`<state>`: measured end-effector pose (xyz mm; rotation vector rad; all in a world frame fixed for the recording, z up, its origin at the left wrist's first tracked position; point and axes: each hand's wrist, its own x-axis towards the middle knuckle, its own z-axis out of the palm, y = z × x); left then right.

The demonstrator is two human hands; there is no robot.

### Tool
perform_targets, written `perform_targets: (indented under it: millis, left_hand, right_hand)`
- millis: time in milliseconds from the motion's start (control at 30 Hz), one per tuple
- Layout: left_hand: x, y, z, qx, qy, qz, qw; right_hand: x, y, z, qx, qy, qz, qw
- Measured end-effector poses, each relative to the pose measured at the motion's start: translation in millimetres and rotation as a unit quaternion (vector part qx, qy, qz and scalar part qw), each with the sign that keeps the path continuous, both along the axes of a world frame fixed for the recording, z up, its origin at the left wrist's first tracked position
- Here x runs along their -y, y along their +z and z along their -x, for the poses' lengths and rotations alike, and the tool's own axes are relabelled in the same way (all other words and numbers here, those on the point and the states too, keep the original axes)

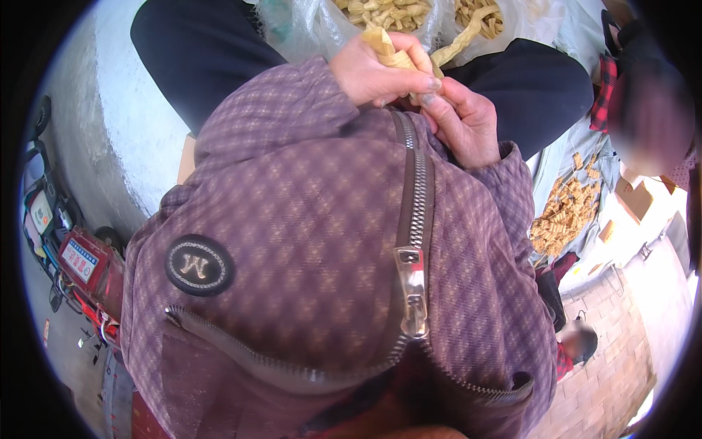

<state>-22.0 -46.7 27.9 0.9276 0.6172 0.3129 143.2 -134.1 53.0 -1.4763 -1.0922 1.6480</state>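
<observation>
Close in front of my jacket, my left hand (384, 72) and my right hand (462, 121) meet with fingertips pinched together. Between them is a pale yellow, flat, pliable strip (387, 50), whose material I cannot make out. One part of it is folded over the left fingers. A twisted yellow length (468, 36) runs from the hands up to the right, over a bag. Beyond my hands, a clear plastic bag (303, 36) holds several yellow twisted pieces (387, 13). The pinched fingers partly hide the strip.
My dark-trousered legs (197, 58) are spread on both sides. On a grey cloth at the right lies a heap of small brown pieces (567, 212), near an open cardboard box (632, 197). Another person (651, 110) is close at the upper right. A red vehicle (88, 267) stands at the left.
</observation>
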Motion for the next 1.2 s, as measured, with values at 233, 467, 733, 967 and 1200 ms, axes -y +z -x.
perform_targets:
  millis: [233, 467, 733, 967, 1200]
  left_hand:
    - [13, 1, 9, -0.051, 0.077, 0.055, 0.994]
    - [18, 10, 12, -0.048, 0.043, 0.076, 0.995]
    - [-3, 12, 13, -0.026, 0.096, 0.013, 0.995]
    - [-120, 57, 10, -0.037, 0.239, -0.201, 0.949]
    - [-200, 30, -8, -0.027, 0.339, -0.253, 0.906]
  right_hand:
    - [13, 6, 0, 0.043, 0.009, -0.013, 0.999]
    - [34, 21, -2, 0.092, -0.008, -0.011, 0.996]
    - [-4, 22, -16, 0.152, 0.019, -0.012, 0.988]
    - [-168, 41, -28, 0.353, 0.063, -0.301, 0.884]
    - [-265, 14, -38, 0.507, 0.07, -0.475, 0.716]
